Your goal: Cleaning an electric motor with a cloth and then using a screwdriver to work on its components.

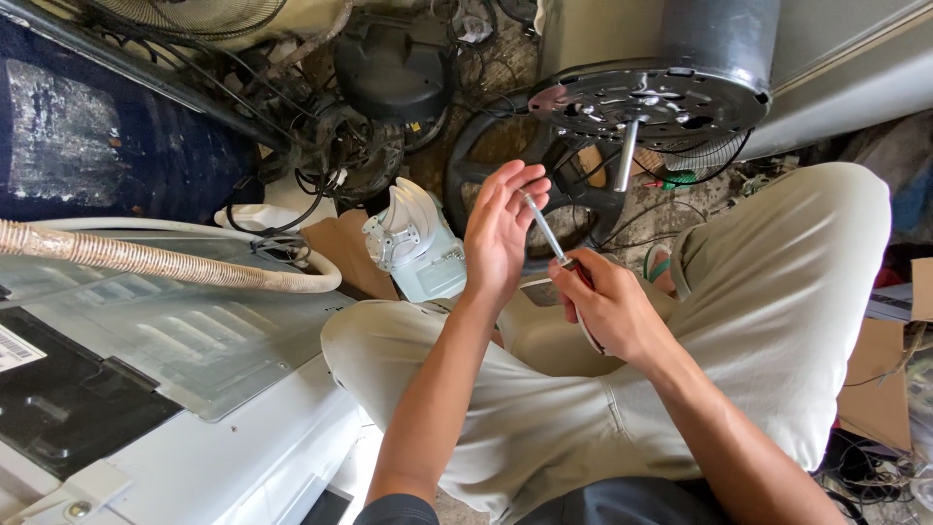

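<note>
- Fan base (649, 97): black round plate tilted on its post, just beyond the knees; a knock from a knee could likely tip it.
- Left hand (501, 228): open, palm turned toward the screwdriver's tip, fingers touching the shaft; a slip could jab the palm.
- Right hand (607, 306): closed around the handle.
- Screwdriver (546, 233): slim shaft held over the lap between both hands; if dropped, it may vanish among the cables (321, 165).

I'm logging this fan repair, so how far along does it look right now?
Done: the fan looks taken apart, with the round black base plate lying bare, its metal shaft sticking out, and a pale motor housing set aside on the floor.
In hand: the right hand grips a screwdriver, its tip against the open left hand.
Left: the parts lie separate, so nothing looks reassembled yet.
</note>
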